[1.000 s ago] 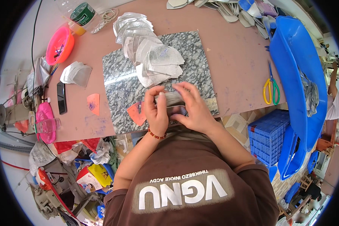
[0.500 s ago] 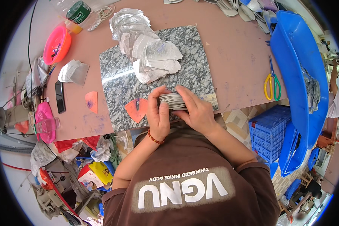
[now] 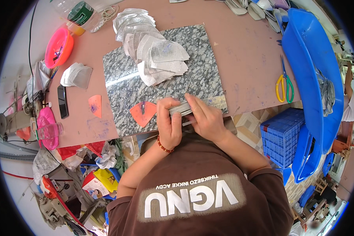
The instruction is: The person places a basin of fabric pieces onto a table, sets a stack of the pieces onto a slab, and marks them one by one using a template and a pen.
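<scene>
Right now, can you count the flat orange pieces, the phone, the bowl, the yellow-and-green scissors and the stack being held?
Flat orange wedge-shaped pieces: 2
Black rectangular phone: 1
Round pink-orange bowl: 1
Metal scissors with yellow and green handles: 1
Grey stack of thin flat pieces in the fingers: 1
Total: 6

Grey stack [image 3: 181,108] of thin pieces (tilted)
</scene>
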{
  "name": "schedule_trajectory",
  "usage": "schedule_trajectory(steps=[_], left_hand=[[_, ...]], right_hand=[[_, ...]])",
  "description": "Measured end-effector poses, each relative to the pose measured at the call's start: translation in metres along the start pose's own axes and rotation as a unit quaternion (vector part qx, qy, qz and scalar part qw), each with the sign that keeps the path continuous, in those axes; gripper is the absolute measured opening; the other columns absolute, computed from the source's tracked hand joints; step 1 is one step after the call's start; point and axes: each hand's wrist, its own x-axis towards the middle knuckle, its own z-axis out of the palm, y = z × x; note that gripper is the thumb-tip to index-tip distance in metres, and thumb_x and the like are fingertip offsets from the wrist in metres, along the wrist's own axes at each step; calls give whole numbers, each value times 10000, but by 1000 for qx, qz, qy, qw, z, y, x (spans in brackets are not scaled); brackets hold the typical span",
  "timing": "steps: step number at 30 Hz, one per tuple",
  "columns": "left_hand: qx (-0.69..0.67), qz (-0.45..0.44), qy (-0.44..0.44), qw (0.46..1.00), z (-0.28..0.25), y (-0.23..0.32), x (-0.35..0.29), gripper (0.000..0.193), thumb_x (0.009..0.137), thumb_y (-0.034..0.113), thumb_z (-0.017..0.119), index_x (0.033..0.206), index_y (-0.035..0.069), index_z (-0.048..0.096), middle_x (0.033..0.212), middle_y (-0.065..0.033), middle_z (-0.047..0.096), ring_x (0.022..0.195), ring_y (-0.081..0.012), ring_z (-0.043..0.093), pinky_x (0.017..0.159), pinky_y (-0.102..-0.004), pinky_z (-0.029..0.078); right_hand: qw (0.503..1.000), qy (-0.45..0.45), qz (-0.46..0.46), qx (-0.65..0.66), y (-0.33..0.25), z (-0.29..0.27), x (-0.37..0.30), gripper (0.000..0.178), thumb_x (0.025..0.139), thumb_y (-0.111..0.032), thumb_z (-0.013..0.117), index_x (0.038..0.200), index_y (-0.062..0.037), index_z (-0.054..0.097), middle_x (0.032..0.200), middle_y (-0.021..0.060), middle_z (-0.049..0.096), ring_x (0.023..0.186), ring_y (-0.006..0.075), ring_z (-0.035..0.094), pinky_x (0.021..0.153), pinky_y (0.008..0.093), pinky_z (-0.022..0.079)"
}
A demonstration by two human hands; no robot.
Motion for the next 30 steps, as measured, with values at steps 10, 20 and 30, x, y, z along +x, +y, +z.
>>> schedule_trajectory(steps=[10, 20, 30], left_hand=[[-8, -82, -57, 995, -16, 8, -2, 404, 918, 100, 529, 1288, -45, 457, 1210, -185, 528, 1126, -307, 517, 994, -373, 405], [380, 6, -162, 911, -100, 5, -45, 558, 785, 66, 716, 1316, 31, 547, 1297, -174, 558, 1214, -379, 516, 1036, -489, 401], [289, 62, 95, 951, -110, 10, -50, 280, 784, -126, 662, 1020, 14, 719, 993, -130, 632, 916, -285, 627, 818, -355, 511]], right_hand=[[998, -3, 23, 52, -3, -4, 9, 504, 811, -106, 691, 1294, -35, 565, 1109, 130, 650, 811, 255, 686, 656, 347, 548], [808, -103, 303, 495, 11, -26, 33, 338, 899, -114, 698, 1191, -1, 571, 1024, 51, 668, 876, 61, 592, 720, 266, 498], [969, -160, 168, 80, -14, -11, 47, 413, 826, -322, 748, 1128, -63, 640, 1146, 87, 501, 825, 254, 633, 710, 375, 512]])
